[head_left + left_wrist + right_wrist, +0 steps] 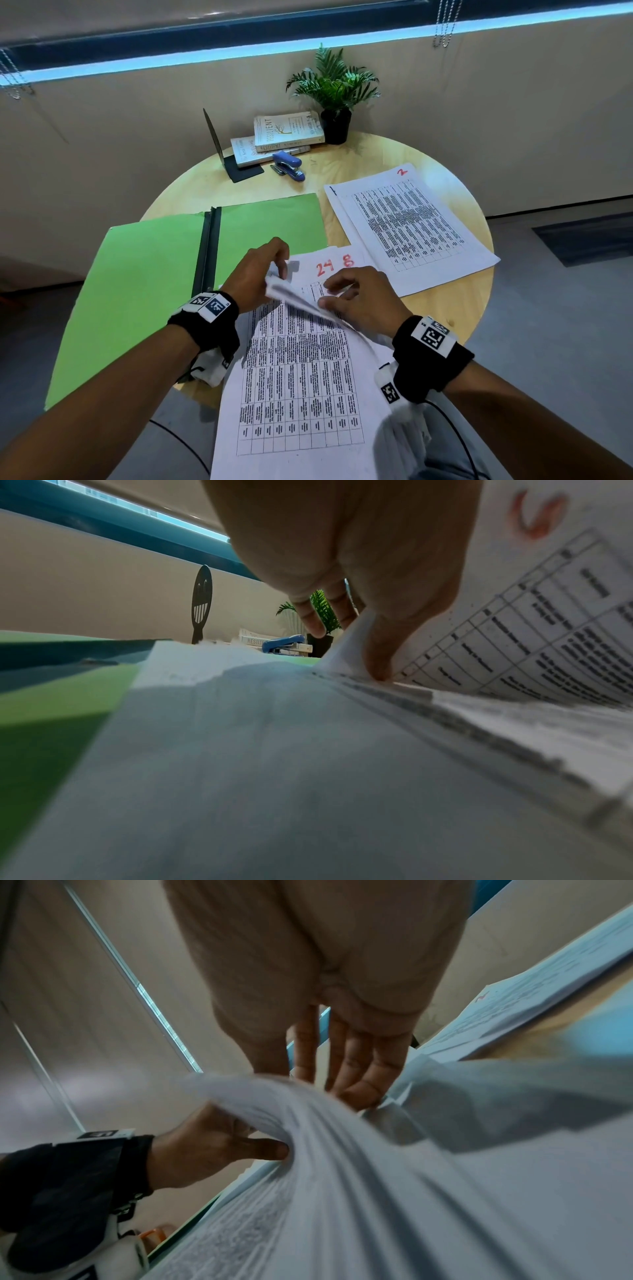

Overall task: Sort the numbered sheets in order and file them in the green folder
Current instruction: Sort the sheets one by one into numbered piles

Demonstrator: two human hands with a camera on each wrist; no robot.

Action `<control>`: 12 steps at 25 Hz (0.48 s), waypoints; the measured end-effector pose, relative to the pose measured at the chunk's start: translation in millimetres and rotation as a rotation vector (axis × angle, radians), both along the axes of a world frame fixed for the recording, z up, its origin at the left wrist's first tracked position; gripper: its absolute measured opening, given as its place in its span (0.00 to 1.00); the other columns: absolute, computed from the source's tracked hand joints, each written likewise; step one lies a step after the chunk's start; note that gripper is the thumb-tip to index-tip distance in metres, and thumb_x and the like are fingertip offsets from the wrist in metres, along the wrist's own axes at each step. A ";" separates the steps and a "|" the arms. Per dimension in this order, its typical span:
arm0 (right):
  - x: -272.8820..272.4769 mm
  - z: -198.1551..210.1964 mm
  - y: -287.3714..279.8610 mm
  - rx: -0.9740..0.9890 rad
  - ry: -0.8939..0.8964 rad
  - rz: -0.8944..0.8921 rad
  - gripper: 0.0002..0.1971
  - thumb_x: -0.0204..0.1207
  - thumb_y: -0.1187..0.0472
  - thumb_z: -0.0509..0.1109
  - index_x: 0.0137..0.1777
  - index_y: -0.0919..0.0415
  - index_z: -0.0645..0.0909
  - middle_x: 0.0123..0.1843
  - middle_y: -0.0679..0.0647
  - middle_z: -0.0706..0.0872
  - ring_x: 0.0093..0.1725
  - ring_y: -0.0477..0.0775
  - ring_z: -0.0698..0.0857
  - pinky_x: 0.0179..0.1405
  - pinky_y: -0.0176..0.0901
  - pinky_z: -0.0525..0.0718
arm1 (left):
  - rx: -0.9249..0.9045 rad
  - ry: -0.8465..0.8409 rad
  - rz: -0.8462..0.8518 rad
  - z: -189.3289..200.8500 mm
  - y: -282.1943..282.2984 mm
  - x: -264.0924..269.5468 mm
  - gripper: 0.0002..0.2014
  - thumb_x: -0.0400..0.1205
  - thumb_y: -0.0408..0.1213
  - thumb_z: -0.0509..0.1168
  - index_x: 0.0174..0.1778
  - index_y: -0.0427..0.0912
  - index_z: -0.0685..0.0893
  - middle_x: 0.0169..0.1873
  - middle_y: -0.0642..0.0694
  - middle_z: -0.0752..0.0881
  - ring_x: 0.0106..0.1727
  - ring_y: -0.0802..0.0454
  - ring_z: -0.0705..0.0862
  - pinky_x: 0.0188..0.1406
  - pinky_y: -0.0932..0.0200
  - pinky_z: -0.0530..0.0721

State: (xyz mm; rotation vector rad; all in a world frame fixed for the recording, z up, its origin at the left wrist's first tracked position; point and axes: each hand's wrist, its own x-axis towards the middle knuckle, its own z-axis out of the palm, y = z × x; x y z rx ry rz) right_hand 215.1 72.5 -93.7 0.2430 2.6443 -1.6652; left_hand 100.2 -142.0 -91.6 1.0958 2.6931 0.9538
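Note:
The green folder (137, 291) lies open on the left of the round table (359, 154), its black spine clip (207, 250) in the middle. A stack of printed sheets (298, 377) overhangs the near edge. My left hand (279, 270) pinches the far left corner of the upper sheets (291, 296) and bends them up, thumb underneath (270, 1148). My right hand (334, 293) lays straight fingers (359, 1091) on the sheets below, beside red numbers 24 (323, 269) and 8 (348, 261). A sheet marked 2 (411, 222) lies on another sheet at the right.
At the back of the table stand a potted plant (334, 89), two books (287, 132), a black bookend (219, 144) and a blue stapler (287, 164). A wall runs right behind the table. Floor lies left, right and in front.

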 end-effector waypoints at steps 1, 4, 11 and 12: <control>-1.0 -4.1 0.2 -0.001 -0.028 -0.036 0.22 0.57 0.49 0.88 0.50 0.51 0.87 0.48 0.44 0.89 0.33 0.37 0.82 0.45 0.38 0.86 | -0.009 0.042 -0.053 -0.4 -1.9 -0.5 0.19 0.65 0.21 0.72 0.44 0.47 0.78 0.37 0.53 0.84 0.39 0.46 0.82 0.39 0.49 0.80; -2.8 -6.5 -2.8 0.055 -0.064 -0.062 0.41 0.47 0.40 0.89 0.63 0.47 0.80 0.60 0.43 0.81 0.43 0.43 0.80 0.57 0.46 0.85 | -0.108 0.158 -0.110 -4.9 -5.2 -6.0 0.27 0.57 0.13 0.69 0.36 0.54 0.81 0.41 0.57 0.82 0.45 0.52 0.78 0.43 0.46 0.79; -5.0 0.8 -4.8 0.157 -0.068 -0.074 0.47 0.45 0.38 0.89 0.68 0.47 0.78 0.60 0.43 0.83 0.52 0.43 0.83 0.59 0.47 0.84 | -0.068 0.114 -0.048 -11.2 -5.9 -4.5 0.31 0.63 0.16 0.75 0.37 0.64 0.78 0.58 0.60 0.77 0.61 0.59 0.76 0.59 0.52 0.77; -5.5 0.4 -4.2 0.161 -0.085 -0.088 0.49 0.43 0.36 0.88 0.68 0.45 0.77 0.63 0.44 0.82 0.58 0.46 0.84 0.61 0.49 0.84 | -0.077 0.106 -0.042 -12.4 -6.8 -6.2 0.34 0.62 0.16 0.74 0.37 0.67 0.77 0.60 0.62 0.76 0.62 0.59 0.75 0.60 0.51 0.78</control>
